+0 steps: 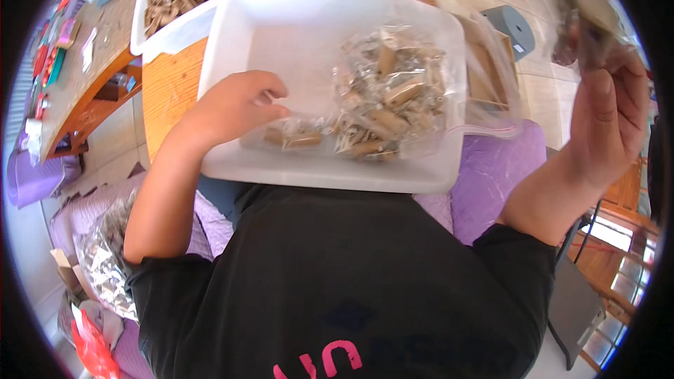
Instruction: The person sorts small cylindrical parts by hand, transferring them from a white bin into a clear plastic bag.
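A white plastic tub (267, 177) sits in front of me, over my lap. Its right half holds a heap of small clear packets (390, 98) with tan-brown pieces inside. My left hand (235, 107) reaches over the tub's left side, its fingers curved and the thumb apart from them, with nothing between. Just beyond its fingertips lie a few packets (302, 139) on the tub's bottom. My right hand (609, 109) is raised at the far right, outside the tub, its fingers closed on a clear plastic packet (593, 10). Motion blurs that packet, and its dark and brown contents are unclear.
Behind the tub stands a white bin (140, 31) full of loose brown pieces. A clear plastic bag (491, 63) hangs by the tub's right rim, next to a cardboard box (484, 88). A wooden table (77, 84) with small items is at the left; a grey cylinder (511, 30) lies behind.
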`<state>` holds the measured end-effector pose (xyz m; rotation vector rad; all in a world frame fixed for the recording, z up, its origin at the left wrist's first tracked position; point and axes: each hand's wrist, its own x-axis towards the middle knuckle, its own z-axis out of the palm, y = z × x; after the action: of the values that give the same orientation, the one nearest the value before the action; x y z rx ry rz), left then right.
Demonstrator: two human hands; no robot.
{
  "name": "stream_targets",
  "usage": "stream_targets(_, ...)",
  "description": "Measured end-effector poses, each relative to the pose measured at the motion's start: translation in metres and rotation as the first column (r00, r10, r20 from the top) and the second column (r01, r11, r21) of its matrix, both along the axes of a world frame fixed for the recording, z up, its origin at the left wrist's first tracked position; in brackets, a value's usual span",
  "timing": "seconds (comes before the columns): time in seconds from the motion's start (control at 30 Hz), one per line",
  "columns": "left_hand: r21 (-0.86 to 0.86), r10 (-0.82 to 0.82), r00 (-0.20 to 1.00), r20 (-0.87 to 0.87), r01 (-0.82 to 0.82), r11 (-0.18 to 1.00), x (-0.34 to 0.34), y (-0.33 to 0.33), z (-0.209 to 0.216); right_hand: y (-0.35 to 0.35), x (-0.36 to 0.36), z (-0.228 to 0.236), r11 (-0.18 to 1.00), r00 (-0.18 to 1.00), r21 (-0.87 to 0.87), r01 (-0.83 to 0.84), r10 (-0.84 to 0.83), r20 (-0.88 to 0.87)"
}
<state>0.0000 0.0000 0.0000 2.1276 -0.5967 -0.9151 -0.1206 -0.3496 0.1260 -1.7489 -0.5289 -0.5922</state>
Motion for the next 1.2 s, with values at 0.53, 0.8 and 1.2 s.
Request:
stream_targets(0.53, 0.397, -0.421, 0.846, 0.328, 0.282, 0.874, -0.006, -0.01, -0.05, 0.086, -0.014, 0.013, 0.141, 0.99, -0.987, 0.081, -0.127, 0.064)
stream_targets(0.8, 0.313, -0.26, 0.89, 0.374, 0.142, 0.939, 0.006, 0.004, -0.026, 0.051, -0.01, 0.006, 0.189, 0.938, -0.938, 0.29, -0.251, 0.239)
stream_targets(1.2, 0.072, -0.039, 0.728, 0.685, -0.014, 0.997, 0.011, 0.046, 0.024, 0.049, -0.013, 0.005, 0.288, 0.949, -0.915, 0.283, -0.22, 0.225)
